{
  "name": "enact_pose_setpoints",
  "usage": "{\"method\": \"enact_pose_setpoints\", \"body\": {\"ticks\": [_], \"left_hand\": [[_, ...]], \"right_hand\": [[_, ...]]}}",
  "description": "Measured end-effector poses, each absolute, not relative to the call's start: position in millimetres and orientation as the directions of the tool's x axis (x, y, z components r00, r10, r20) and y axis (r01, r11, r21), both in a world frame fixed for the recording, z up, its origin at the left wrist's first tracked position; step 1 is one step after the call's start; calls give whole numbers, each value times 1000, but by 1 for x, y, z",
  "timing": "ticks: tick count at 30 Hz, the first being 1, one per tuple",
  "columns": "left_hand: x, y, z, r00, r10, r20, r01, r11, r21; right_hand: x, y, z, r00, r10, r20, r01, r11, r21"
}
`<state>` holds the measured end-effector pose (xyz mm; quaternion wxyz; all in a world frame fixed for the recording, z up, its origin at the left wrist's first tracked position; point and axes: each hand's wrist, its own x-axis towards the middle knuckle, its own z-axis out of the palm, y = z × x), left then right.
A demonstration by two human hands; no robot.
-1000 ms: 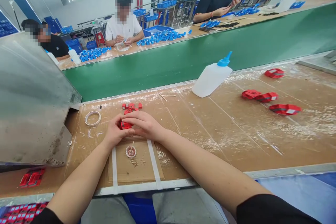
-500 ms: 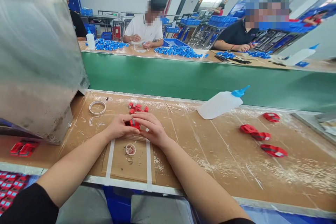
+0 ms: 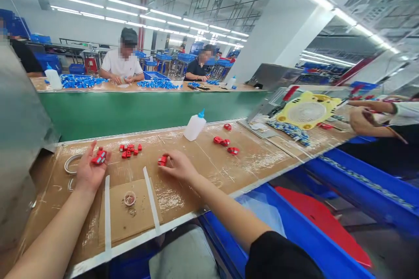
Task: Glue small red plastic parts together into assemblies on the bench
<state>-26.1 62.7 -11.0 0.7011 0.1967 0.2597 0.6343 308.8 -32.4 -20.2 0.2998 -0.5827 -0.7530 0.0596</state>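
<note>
My left hand (image 3: 89,173) is turned palm up, with a small red plastic part (image 3: 99,156) bearing pale blue-grey patches resting on its fingers; whether it is one piece or two I cannot tell. To its right, my right hand (image 3: 182,166) pinches another red plastic piece (image 3: 162,161) between thumb and fingers, low over the table. Between the hands, a bit farther back, lies a small cluster of red parts (image 3: 130,150). A cardboard sheet (image 3: 116,213) with two white tape strips lies in front, carrying a small round cup (image 3: 129,199) with thin bits in it.
A white bottle with a blue nozzle (image 3: 195,127) stands at the table's back. Several red parts (image 3: 233,151) lie to its right. A white ring (image 3: 71,163) and a metal housing (image 3: 19,139) are at left. A yellow fan (image 3: 306,111) and a co-worker's arms (image 3: 369,117) are at right.
The view has swung right. My hands, together around a red part before, are now apart: the left is turned palm up, the right has moved rightward.
</note>
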Motion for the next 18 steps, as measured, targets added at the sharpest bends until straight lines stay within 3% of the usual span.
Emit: {"method": "enact_pose_setpoints", "body": {"ticks": [4, 6, 8, 10, 13, 15, 18], "left_hand": [[-18, 58, -20, 126, 986, -111, -771, 167, 614], [-11, 55, -27, 161, 984, -73, -693, 165, 702], [-6, 53, -32, 183, 983, 16, -540, 87, 837], [-5, 50, -36, 219, 966, 136, -320, -60, 945], [-7, 44, -36, 316, 906, 283, -14, -293, 956], [-9, 43, -35, 351, 873, 338, 101, -394, 914], [-9, 44, -38, 363, 862, 355, 135, -425, 895]], "right_hand": [[395, -66, -38, 77, 960, 270, 954, 8, -300], [423, -66, -41, 232, 907, 352, 964, -167, -205], [427, -55, -37, 299, 800, 520, 953, -223, -204], [402, -40, -27, 272, 756, 595, 940, -76, -333], [330, -21, -10, 67, 882, 467, 778, 247, -578], [280, -9, -2, -140, 921, 364, 686, 355, -635], [229, 3, -4, -381, 860, 339, 578, 508, -639]]}}
